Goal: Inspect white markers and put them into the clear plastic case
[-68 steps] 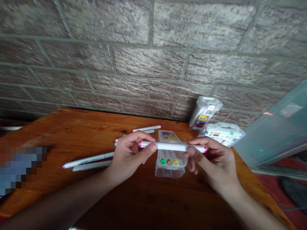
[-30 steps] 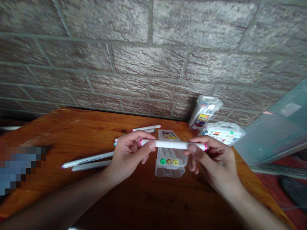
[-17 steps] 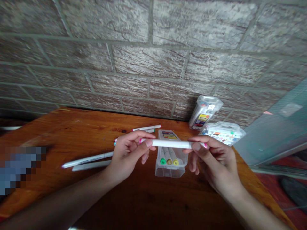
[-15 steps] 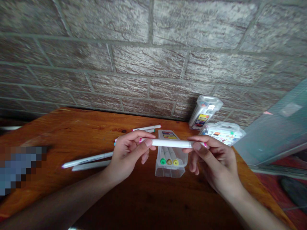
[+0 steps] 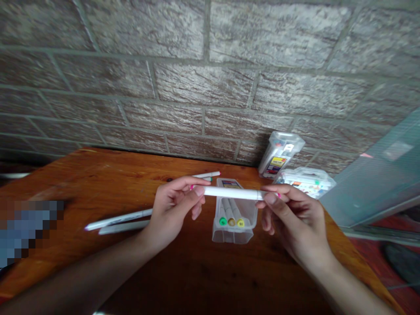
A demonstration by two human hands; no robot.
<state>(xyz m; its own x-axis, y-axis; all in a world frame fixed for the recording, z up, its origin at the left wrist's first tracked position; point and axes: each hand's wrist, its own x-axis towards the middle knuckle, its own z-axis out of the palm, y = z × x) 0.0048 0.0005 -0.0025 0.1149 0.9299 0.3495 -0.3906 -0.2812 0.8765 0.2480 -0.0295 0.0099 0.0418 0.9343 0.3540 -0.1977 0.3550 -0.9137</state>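
A white marker (image 5: 231,193) with pink ends is held level between my two hands, above the table. My left hand (image 5: 175,203) pinches its left end between thumb and fingers. At the other end, the thumb and fingers of my right hand (image 5: 292,214) close on the capped part. Below and behind the marker lies a clear plastic case (image 5: 232,236), in which a green, a brown and a yellow marker end (image 5: 240,222) show. Two white markers (image 5: 120,218) lie left of my left hand, partly hidden by it. More markers (image 5: 211,174) lie beyond that hand.
A clear case of markers (image 5: 278,155) stands upright by the brick wall (image 5: 183,109). Beside it, near the right edge of the wooden table (image 5: 98,175), is another clear case with a handle (image 5: 306,181). A glass panel (image 5: 387,175) rises at the right.
Both hands still hold the marker. My left hand and the marker's left end have shifted slightly up and left, so the marker tilts a little more down to the right.
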